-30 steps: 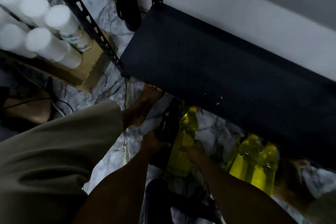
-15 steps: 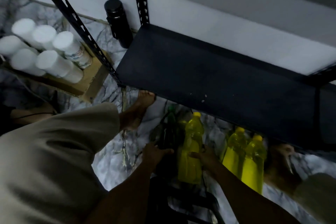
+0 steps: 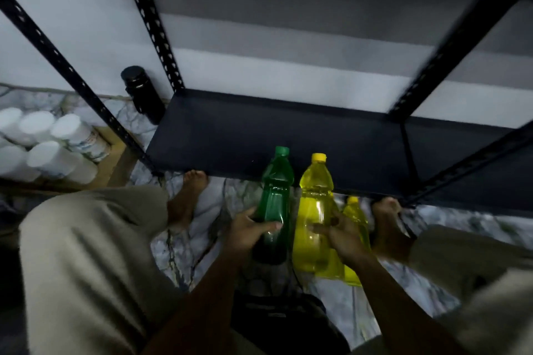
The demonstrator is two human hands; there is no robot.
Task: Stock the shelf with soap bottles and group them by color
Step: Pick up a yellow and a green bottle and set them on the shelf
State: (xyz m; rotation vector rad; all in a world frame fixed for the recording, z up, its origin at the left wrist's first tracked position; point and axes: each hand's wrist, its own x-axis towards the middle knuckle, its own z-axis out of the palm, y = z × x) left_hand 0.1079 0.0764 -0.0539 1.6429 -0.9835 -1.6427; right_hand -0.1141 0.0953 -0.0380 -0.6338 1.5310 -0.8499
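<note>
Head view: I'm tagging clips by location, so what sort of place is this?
Probably a home storage corner: a bare slotted-steel shelf, marble floor, and a carton of white containers.

Looked like a small storeroom or the back of a shop, set up inside a home. A slotted-angle metal rack [image 3: 150, 17] with a dark shelf [image 3: 288, 135] was stood against a plain wall on a marble-pattern floor [image 3: 207, 228]. White-capped containers [image 3: 54, 150] were packed in a cardboard box [image 3: 115, 158], and bare feet [image 3: 187, 196] were seen too, so pretty informal.
</note>
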